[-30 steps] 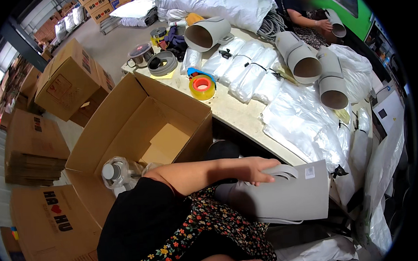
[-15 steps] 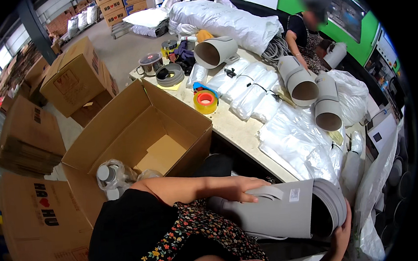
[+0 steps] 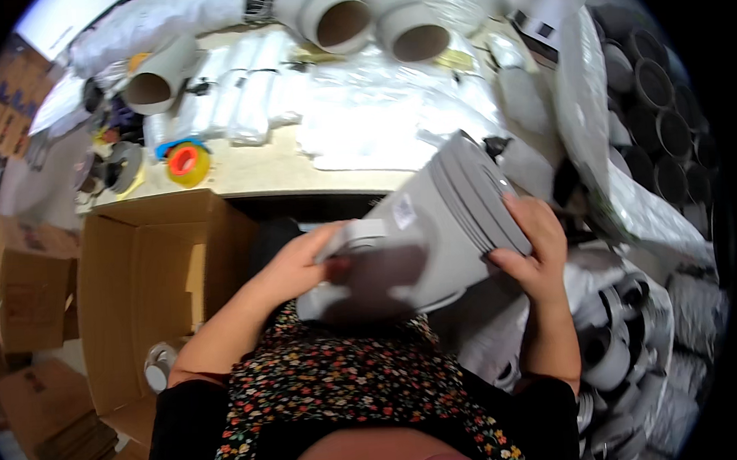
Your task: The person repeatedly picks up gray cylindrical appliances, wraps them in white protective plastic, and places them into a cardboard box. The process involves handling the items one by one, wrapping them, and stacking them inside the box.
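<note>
A large grey plastic cylinder [image 3: 428,235], with a ribbed end and a small white label, lies tilted across my lap, the ribbed end up to the right. My left hand [image 3: 311,254] is closed around the curved handle on its side. At the ribbed end, my right hand [image 3: 538,241] grips the rim, thumb on the near side and fingers over the far side. Whether that end is covered cannot be made out from this angle. An open cardboard box [image 3: 149,294] stands left of me, with a plastic-wrapped grey-and-white item [image 3: 159,365] in its near corner.
Ahead, the worktable [image 3: 272,170] holds plastic bags [image 3: 362,116], a yellow tape roll [image 3: 187,163] and several grey cylinders [image 3: 411,29]. At right, a white sack [image 3: 661,330] contains grey parts, and dark round openings are stacked behind it. Closed cartons [image 3: 30,284] stand at far left.
My view has swung right. The cylinder's ribbed end has tipped upward, and its dark opening no longer shows. Both hands have stayed on it.
</note>
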The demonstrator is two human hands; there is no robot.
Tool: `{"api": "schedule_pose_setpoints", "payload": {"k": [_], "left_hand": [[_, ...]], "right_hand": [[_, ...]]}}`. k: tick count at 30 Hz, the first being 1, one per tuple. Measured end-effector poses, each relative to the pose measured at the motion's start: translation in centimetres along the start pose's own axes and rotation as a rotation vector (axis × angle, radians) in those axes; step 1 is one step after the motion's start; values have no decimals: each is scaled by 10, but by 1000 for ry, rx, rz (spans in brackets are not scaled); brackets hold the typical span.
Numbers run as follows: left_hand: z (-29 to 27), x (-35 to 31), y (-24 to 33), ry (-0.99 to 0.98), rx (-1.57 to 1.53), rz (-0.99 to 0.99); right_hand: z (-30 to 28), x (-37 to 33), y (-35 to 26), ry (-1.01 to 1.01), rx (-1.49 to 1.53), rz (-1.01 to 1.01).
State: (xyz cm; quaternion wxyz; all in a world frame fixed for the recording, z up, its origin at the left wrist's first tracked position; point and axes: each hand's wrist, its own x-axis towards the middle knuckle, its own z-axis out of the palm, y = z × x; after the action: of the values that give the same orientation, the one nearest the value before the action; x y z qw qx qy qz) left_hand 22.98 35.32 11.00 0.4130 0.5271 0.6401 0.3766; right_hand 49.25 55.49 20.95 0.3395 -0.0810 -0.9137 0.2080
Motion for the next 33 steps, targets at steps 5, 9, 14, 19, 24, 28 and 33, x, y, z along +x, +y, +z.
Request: {"api": "schedule_pose_setpoints", "payload": {"k": [5,9,14,19,24,28,33], "left_hand": [[-1,1,17,-26,-70,-28],[-4,0,13,-64,-164,1],[-5,0,1,-66,-210,132],[-8,4,8,-110,-241,71],[-15,8,12,-216,-308,-51],[-23,15,10,-254,-332,-109],[-19,17,1,-175,-209,-96]], "right_hand": [[-3,1,-10,-37,-130,20],[1,0,-10,6,-119,-14],[2,-3,-9,30,-23,-86],[5,3,-9,-68,-61,-65],[9,-10,2,-5,-68,-117],[11,-21,11,51,-12,-148],[16,-20,11,61,-7,-107]]}}
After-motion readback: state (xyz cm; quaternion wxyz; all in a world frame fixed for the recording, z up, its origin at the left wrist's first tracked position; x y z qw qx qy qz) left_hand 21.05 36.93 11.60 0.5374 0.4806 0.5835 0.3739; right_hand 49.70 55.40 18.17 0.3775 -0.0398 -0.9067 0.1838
